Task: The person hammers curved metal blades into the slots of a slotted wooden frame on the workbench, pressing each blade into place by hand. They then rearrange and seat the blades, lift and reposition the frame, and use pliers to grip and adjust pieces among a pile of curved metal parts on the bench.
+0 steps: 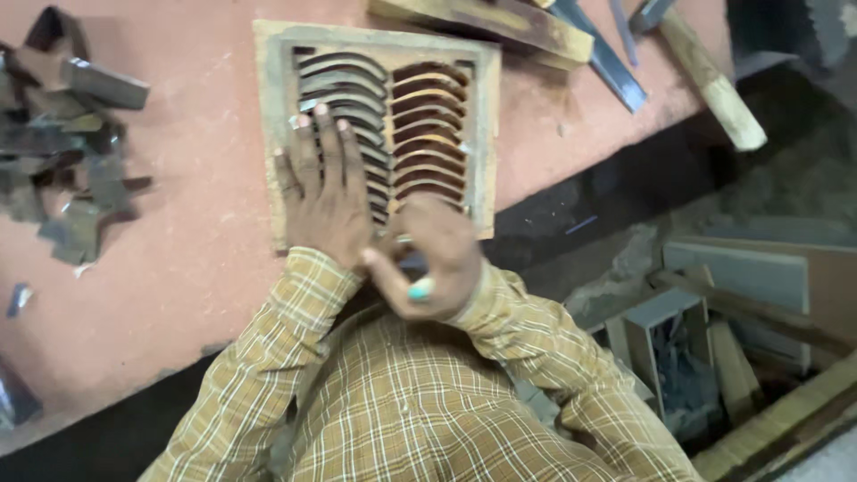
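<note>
Wooden board (268,134), squarish, pale, lying flat on the reddish table (196,259), near its front edge. Set into it are two columns of curved metal strips: grey ones (344,85) on the left, rust-coloured ones (428,134) on the right.

Left hand (323,201): palm down, fingers spread and flat across the board's lower left part, covering some grey strips.

Right hand (437,263): at the board's bottom edge, fingers curled in a loose fist; whether it grips anything I cannot tell. A ring with a turquoise stone (420,288) on one finger.

Sleeves: yellow-brown checked shirt (428,411).

Heap of grey metal offcuts (67,152), far left of the table, well apart from the board.

Wooden handle (711,82), top right, beside flat metal bars (607,58).

Wooden boxes and planks (714,348) on the floor, right.
</note>
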A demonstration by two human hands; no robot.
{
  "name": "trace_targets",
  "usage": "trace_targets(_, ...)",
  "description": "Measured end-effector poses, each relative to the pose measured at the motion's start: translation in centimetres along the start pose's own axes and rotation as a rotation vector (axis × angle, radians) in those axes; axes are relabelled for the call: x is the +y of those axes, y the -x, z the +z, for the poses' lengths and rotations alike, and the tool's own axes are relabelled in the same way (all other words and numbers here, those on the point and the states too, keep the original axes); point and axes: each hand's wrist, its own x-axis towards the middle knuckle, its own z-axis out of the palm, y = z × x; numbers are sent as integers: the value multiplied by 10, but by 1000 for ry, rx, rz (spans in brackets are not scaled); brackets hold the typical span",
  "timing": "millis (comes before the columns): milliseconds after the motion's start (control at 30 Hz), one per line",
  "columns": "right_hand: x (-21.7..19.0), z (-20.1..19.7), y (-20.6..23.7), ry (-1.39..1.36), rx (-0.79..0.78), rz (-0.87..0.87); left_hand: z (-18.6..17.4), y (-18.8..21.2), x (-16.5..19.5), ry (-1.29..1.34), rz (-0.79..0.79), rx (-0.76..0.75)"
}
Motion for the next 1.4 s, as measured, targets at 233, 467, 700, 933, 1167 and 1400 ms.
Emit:
trace_targets(233,8,-31,18,-746,446,29,-10,-4,10,49,-21,-24)
trace_targets(467,32,-53,28,-871,426,122,-19,-3,20,76,-8,-17)
trace_targets(700,57,-65,36,-951,398,119,-19,-4,30,94,-70,-16)
trace_targets(933,62,-68,56,-1038,460,235,-35,-6,29,25,-61,-156)
trace_targets(1167,87,-47,61,-754,110,-30,-24,-11,24,59,-43,-177)
trace_targets(1400,6,-74,9,-263,95,172,-22,-9,20,89,-40,-138)
